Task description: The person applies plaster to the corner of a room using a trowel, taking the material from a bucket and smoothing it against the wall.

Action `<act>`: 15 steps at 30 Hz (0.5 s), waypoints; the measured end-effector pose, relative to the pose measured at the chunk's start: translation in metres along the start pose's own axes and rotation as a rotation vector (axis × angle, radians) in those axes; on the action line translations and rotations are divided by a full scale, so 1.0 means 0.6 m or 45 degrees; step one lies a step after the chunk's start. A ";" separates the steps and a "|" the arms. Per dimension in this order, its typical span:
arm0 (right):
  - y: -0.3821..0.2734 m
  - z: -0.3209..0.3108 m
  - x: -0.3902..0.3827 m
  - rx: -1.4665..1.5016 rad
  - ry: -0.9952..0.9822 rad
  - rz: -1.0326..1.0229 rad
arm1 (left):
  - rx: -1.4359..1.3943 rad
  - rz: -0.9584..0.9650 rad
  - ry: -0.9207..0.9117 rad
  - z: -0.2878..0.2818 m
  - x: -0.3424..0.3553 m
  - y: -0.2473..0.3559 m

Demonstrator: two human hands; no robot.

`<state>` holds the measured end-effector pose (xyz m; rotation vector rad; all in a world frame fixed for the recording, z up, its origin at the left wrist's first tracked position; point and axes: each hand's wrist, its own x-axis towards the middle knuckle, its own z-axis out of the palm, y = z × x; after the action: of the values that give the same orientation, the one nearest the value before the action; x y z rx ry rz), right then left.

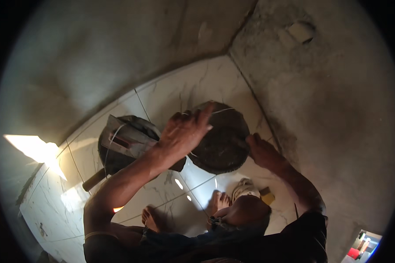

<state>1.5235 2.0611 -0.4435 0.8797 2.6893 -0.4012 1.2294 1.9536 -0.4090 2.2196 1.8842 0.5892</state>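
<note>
A dark round bucket (221,147) stands on the tiled floor in front of me, its inside in shadow, with a thin pale wire handle across its far side. My right hand (264,151) is closed at its right rim; the fingertips are partly hidden. Over its left rim reaches my left hand (184,131), index finger stretched out near the wire and thumb apart, the other fingers bent. No object shows in that hand. Beneath my left forearm is a second dark bucket (104,149), with a flat grey piece (134,139) lying across its top.
A brown rod-like handle (94,179) sticks out beside the left bucket. Bare plaster walls (320,109) meet in a corner beyond the marbled tiles (202,79). Near my feet lie a pale crumpled thing (245,188) and a yellow piece (267,196). Bright light falls at left.
</note>
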 end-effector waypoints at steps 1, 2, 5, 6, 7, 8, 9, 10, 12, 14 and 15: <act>-0.012 -0.029 0.001 -0.022 0.034 -0.002 | 0.143 -0.086 0.013 -0.003 0.001 -0.013; -0.029 -0.054 0.001 -0.057 0.062 -0.055 | 0.278 -0.172 0.025 -0.005 0.003 -0.023; -0.074 -0.130 -0.009 -0.200 0.009 -0.078 | 0.292 -0.366 -0.125 0.006 0.008 -0.026; -0.085 -0.155 -0.010 -0.280 -0.053 -0.085 | 0.289 -0.352 -0.100 0.010 0.009 -0.026; -0.089 -0.182 -0.018 -0.299 -0.042 -0.079 | 0.282 -0.351 -0.035 0.017 0.008 -0.028; -0.090 -0.212 -0.030 -0.266 -0.014 -0.073 | 0.274 -0.354 0.030 0.020 0.005 -0.030; -0.087 -0.231 -0.046 -0.235 0.013 -0.072 | 0.272 -0.356 0.054 0.016 0.003 -0.028; -0.081 -0.235 -0.062 -0.248 0.012 -0.073 | 0.274 -0.243 0.135 0.013 0.000 -0.029; -0.066 -0.243 -0.089 -0.162 0.039 0.025 | 0.284 -0.140 0.215 0.007 -0.006 -0.031; -0.063 -0.251 -0.110 -0.158 0.057 0.037 | 0.109 -0.199 0.057 0.001 -0.020 -0.029; -0.065 -0.246 -0.119 -0.146 0.071 0.058 | 0.106 -0.211 0.025 0.003 -0.028 -0.030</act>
<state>1.5286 2.0441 -0.2757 0.9300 2.7064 -0.2132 1.2120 1.9409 -0.4207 2.0848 2.1132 0.5151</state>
